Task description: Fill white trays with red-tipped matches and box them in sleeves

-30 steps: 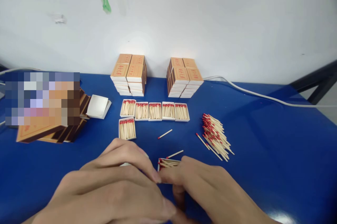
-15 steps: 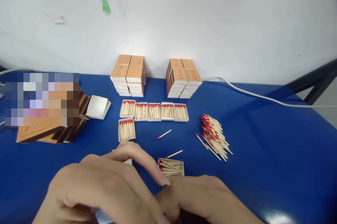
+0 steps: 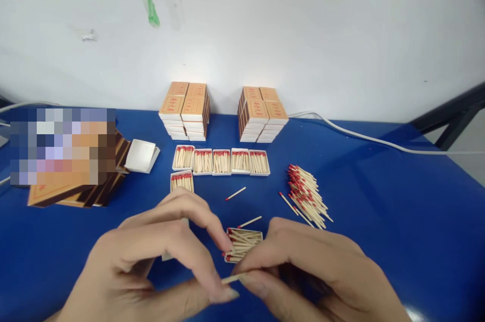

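Note:
Both hands meet at the bottom centre over one matchstick [image 3: 232,278]. My left hand [image 3: 162,256] pinches its left end between thumb and a finger, which hide the tip. Thumb and forefinger of my right hand [image 3: 314,271] grip the right end. Just beyond the fingertips, a small white tray [image 3: 262,237] holds matches lying crosswise, partly covered by my fingers. One loose match [image 3: 250,221] rests behind that tray, and another [image 3: 235,193] lies farther back. Beneath my left hand, a white box part [image 3: 166,255] is mostly hidden.
Five match-filled trays [image 3: 222,162] form a row, with another [image 3: 182,180] in front at left. Behind stand two matchbox stacks [image 3: 194,107] [image 3: 261,110]. Loose matches [image 3: 306,193] are piled right. Matchboxes [image 3: 56,193] and white trays [image 3: 141,155] lie left. A cable [image 3: 352,133] runs behind.
My right hand has risen and turned so its pinching fingers show. My left fingers have opened out from over it, and the matchstick between both hands is now visible.

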Demonstrator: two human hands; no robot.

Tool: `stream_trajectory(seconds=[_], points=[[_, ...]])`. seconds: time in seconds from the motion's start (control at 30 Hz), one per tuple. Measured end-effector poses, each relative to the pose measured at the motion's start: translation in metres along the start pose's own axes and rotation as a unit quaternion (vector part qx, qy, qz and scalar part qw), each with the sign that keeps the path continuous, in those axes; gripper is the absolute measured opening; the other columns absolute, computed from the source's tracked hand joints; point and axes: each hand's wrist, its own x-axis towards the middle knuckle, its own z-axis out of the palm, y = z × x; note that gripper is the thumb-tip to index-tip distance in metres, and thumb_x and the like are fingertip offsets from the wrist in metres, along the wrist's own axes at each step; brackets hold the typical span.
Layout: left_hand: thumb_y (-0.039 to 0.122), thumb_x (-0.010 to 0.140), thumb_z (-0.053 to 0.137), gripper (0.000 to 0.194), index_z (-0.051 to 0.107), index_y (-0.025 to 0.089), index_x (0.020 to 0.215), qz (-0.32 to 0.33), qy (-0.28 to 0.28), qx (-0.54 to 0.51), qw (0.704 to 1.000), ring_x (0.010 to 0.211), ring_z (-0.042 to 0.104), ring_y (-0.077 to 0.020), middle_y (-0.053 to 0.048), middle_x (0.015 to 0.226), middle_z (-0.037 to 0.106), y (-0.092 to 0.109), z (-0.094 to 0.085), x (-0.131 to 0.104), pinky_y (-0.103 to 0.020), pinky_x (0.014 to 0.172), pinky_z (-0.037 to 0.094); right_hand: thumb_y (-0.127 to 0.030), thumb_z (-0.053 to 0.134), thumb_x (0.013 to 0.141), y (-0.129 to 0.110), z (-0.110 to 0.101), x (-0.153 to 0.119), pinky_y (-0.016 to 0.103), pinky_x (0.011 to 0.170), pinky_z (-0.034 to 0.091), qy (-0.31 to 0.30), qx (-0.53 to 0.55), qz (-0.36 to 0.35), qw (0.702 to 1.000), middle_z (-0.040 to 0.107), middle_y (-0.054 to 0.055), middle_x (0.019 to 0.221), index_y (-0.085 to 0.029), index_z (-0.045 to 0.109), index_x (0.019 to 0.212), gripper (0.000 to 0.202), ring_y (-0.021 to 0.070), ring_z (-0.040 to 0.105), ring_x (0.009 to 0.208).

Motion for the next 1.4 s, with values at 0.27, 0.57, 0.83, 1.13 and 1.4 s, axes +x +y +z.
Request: stream_trajectory(seconds=[0.27, 0.57, 0.83, 1.13, 1.4], points=[[0.033, 0.117, 0.079, 0.030, 0.071, 0.030, 0.145, 0.066, -0.034, 0.294, 0.953, 0.138, 0.071, -0.0168, 0.001, 0.143, 0.081, -0.010, 0.002, -0.008, -0.035, 0.122, 0.052, -0.014, 0.078, 0.109, 0.011, -0.009, 0.009, 0.021, 0.064, 0.055, 0.049, -0.135, -0.014, 0.989, 0.068, -0.006, 0.081, -0.030, 0.087, 0.101, 0.020, 0.0087, 0.067, 0.068], [0.033, 0.122, 0.072, 0.030, 0.070, 0.027, 0.151, 0.086, -0.072, 0.314, 0.943, 0.145, 0.072, -0.0152, 0.003, 0.141, 0.085, -0.012, 0.001, -0.010, -0.032, 0.136, 0.045, -0.022, 0.071, 0.117, 0.028, -0.014, 0.005, 0.030, 0.073, 0.061, 0.059, -0.255, -0.019, 0.965, 0.073, -0.001, 0.097, -0.029, 0.083, 0.117, 0.014, 0.0155, 0.076, 0.080], [0.028, 0.118, 0.077, 0.023, 0.076, 0.028, 0.141, 0.093, -0.082, 0.283, 0.951, 0.139, 0.077, -0.0189, 0.002, 0.134, 0.089, -0.015, 0.004, -0.011, -0.036, 0.127, 0.055, -0.019, 0.064, 0.123, 0.042, -0.008, 0.004, 0.031, 0.070, 0.056, -0.009, -0.295, -0.043, 0.955, 0.070, 0.002, 0.108, -0.026, 0.079, 0.115, 0.018, 0.0161, 0.072, 0.085], [0.024, 0.118, 0.074, 0.019, 0.075, 0.028, 0.136, 0.057, -0.092, 0.217, 0.970, 0.128, 0.079, -0.0244, -0.003, 0.128, 0.088, -0.014, 0.008, -0.015, -0.043, 0.111, 0.059, -0.020, 0.066, 0.123, 0.050, 0.000, 0.034, 0.033, 0.082, 0.064, 0.067, -0.349, -0.108, 0.929, 0.076, 0.006, 0.108, -0.020, 0.079, 0.114, 0.016, 0.0201, 0.077, 0.097], [0.022, 0.115, 0.079, 0.028, 0.068, 0.028, 0.140, 0.057, -0.102, 0.220, 0.968, 0.129, 0.075, -0.0202, 0.002, 0.129, 0.085, -0.012, 0.006, -0.013, -0.039, 0.114, 0.054, -0.025, 0.067, 0.122, 0.050, 0.001, 0.041, 0.033, 0.074, 0.060, 0.039, -0.402, -0.088, 0.910, 0.073, 0.007, 0.109, -0.019, 0.076, 0.112, 0.015, 0.0209, 0.075, 0.091]])
